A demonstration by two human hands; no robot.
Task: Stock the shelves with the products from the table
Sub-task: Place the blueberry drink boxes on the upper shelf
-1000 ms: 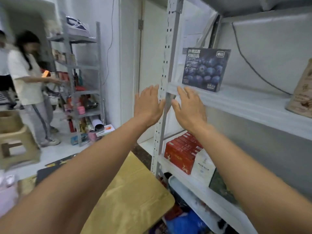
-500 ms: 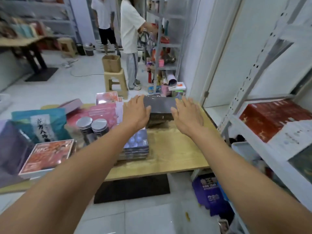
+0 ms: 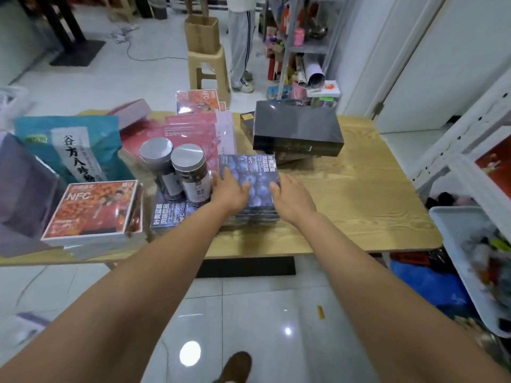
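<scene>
Two hands meet the top blue box (image 3: 255, 175) of a stack near the front middle of the surface (image 3: 359, 194), well apart from the shelf (image 3: 470, 150) at the right; the left hand (image 3: 231, 193) lies on its lid with fingers spread and fairly straight, gripping nothing that I can see; the right hand (image 3: 293, 199) sits at the right edge with thumb on the lid, and whether its fingers hook over that edge I cannot tell; the box looks not yet lifted; the main risk is the two jars (image 3: 189, 168) standing just beside the left hand on a second blue box (image 3: 168, 217): a sideways drag or a wide wrist could tip them, tall as they are; the film wrap looks slick, so a flat squeeze could slip, or pull the box beneath along; the black box (image 3: 297, 128) behind sits askew on its pile and could be clipped on the lift; of containers, the white bin (image 3: 453, 225) at the right holds a jumble too blurred to name; the open carton (image 3: 201, 31) on the stool (image 3: 208, 67) shows no contents from this angle
</scene>
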